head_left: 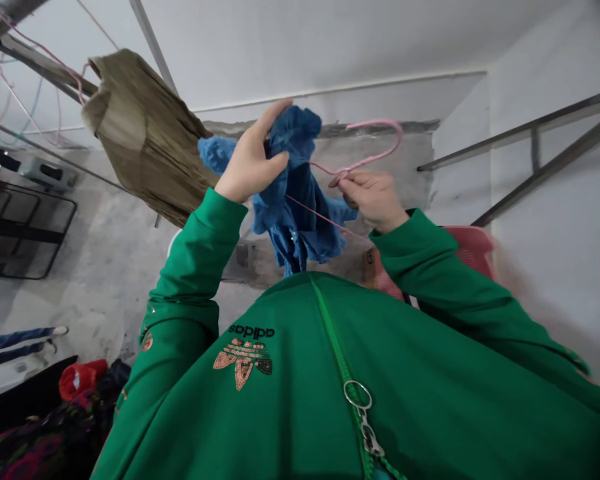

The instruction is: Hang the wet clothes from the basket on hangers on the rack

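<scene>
Left fingers (274, 162) clench blue garment (293, 200) | right fingers (360, 181) grip pink hanger (373, 123) | pink crate (473, 247)

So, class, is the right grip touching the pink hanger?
Touching: the head view shows the right grip pinching the wire of the pink hanger between its fingers.

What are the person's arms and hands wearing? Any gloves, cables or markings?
Both arms are in long green jacket sleeves: left sleeve, right sleeve. The left sleeve carries copper sequin markings toward the shoulder. The left hand and right hand are bare, with no gloves or cables.
</scene>
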Tool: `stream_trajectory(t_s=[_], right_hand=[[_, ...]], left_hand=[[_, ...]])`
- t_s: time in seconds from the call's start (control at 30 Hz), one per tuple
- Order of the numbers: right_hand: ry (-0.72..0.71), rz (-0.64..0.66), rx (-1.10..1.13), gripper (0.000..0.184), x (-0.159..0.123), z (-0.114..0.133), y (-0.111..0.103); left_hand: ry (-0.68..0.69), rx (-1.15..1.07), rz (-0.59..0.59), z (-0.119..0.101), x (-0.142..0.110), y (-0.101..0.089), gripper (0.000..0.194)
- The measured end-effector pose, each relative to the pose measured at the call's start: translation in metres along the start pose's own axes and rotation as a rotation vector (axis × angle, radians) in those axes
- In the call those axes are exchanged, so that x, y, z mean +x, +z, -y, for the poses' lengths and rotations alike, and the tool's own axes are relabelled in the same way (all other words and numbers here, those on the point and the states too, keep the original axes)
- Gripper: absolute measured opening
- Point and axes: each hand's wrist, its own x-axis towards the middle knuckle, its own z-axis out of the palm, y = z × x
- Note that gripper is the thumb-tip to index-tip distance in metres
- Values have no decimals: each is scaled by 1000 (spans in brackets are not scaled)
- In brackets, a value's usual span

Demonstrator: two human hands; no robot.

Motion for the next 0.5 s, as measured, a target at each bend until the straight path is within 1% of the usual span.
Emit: stream_trajectory(t_s=[0.1,0.2,0.27,0.3,0.33,0.4,0.43,0.47,0.5], right_hand=[[-70,26,47,29,8,17,-20],[-140,19,-2,26,20,37,-33],[-219,-59,-118,23,27,49,-37],[-281,-132,-206,22,28,53,-38],[-353,-238,-311,22,27,55,-38],[-461,-489,-542,25,18,52,-34],[-479,-563,-647,26,10,46,-29],[-464,-546,-734,26,1,36,-22],[-413,-471,-799,28,-8,23,-12]], left_hand=[[33,80,124,2,1,-7,49],[50,294,115,3,1,-4,39],[88,432,73,3,2,-1,34],[100,462,45,4,3,0,31],[105,469,16,4,5,0,28],[101,472,-44,5,8,-2,25],[98,471,-72,6,9,-4,25],[100,466,-99,5,10,-5,25],[108,463,-122,4,10,-7,25]])
